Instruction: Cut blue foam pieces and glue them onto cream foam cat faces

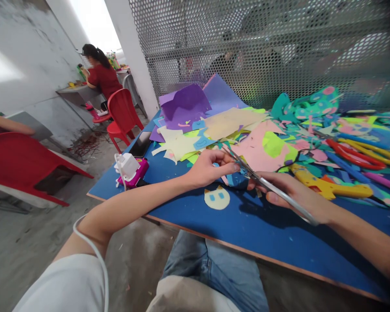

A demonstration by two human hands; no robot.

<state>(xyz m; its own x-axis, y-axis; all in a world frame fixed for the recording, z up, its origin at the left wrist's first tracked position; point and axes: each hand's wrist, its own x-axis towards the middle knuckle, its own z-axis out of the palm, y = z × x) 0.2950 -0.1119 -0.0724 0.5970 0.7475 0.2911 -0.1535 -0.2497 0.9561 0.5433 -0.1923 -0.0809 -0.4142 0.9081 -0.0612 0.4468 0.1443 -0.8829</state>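
Note:
My left hand (212, 167) is pinched, thumb against fingers, beside the blades; whatever it holds is too small to make out. In my right hand (287, 193) is a pair of silver scissors (281, 195), their thin blades pointing up and left toward the left fingertips. On the blue table below my hands lies a cream felt cat face (217, 198) with two light-blue squares and brown ear tips. Small blue and pink scraps show beneath the fingers, partly hidden.
Felt sheets, purple (185, 106) and pink (251, 147), are piled behind my hands. A yellow glue gun (331, 184), red-handled scissors (354, 154) and many scraps lie right. A white charger (127, 167) sits left. A person in red (105, 80) sits at another table.

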